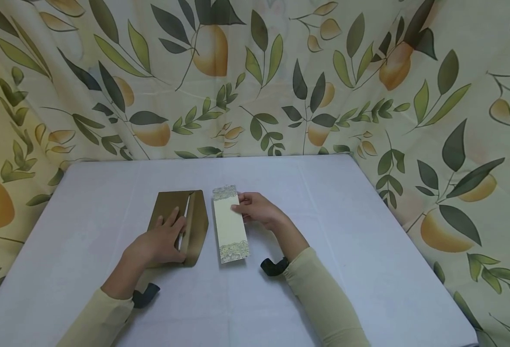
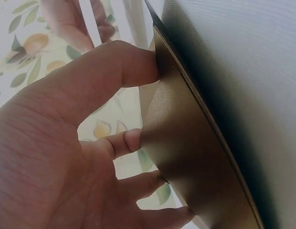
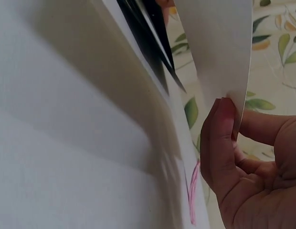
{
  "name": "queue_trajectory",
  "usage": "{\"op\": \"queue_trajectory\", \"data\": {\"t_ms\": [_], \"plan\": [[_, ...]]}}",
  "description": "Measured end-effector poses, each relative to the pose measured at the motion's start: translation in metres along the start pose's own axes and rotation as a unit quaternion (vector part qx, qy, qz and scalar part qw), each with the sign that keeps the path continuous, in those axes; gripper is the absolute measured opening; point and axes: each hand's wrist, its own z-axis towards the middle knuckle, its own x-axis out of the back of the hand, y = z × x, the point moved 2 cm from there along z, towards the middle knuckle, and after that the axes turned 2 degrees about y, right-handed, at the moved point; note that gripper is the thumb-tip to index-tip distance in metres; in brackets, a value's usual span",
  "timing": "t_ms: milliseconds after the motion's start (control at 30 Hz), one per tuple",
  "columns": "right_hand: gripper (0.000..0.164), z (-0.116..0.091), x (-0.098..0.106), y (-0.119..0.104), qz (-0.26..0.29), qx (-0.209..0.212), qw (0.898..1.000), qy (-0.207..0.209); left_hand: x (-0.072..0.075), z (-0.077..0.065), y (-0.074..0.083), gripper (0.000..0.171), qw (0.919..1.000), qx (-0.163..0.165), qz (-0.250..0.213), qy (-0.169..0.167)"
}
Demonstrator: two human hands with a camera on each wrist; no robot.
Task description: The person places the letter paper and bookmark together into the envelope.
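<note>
Gold-brown envelope [image 1: 198,227] lies on the white surface [image 1: 324,207] at nine o'clock from a lace-patterned cream card [image 1: 230,224]; your left hand [image 1: 163,242] rests on the envelope, grip wide, while your right hand [image 1: 260,209] pinches the card's two o'clock edge.

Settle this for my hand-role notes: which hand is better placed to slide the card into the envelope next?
Likely the right hand: it pinches the card by one long edge, beside the envelope. The left hand rests on the envelope, perhaps steadying it.
</note>
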Motion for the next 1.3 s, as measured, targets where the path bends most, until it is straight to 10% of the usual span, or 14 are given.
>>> {"op": "queue_trajectory", "data": {"t_ms": [1300], "plan": [[0.016,0.017,-0.052,-0.008,-0.022,0.012,1.000,-0.006,-0.001,0.002,0.001,0.060,1.0000,0.010,0.002,0.001]]}}
